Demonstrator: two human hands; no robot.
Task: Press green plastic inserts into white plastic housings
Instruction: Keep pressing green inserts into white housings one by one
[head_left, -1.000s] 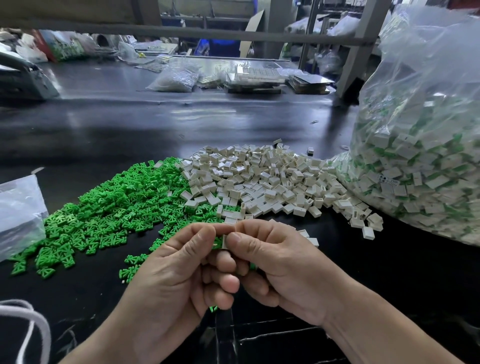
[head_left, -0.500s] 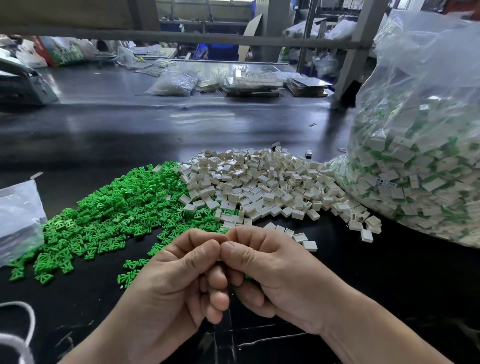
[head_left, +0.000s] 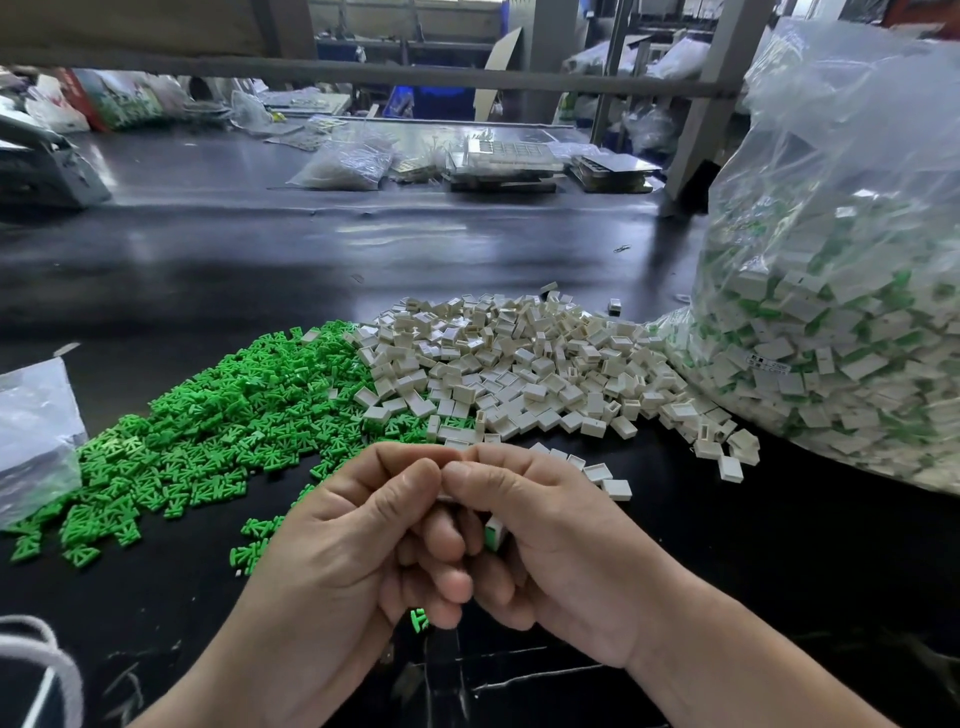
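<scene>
Pinching a white housing (head_left: 445, 497) between touching thumbs, left hand (head_left: 353, 551) and right hand (head_left: 561, 561) fingers curled.

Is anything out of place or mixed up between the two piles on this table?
Only slightly. One white housing lies on the green inserts, apart from the white pile, and the piles overlap where they meet. Another housing sits alone beyond the pile. Nothing looks damaged. Left hand and right hand pinch a white part.
</scene>
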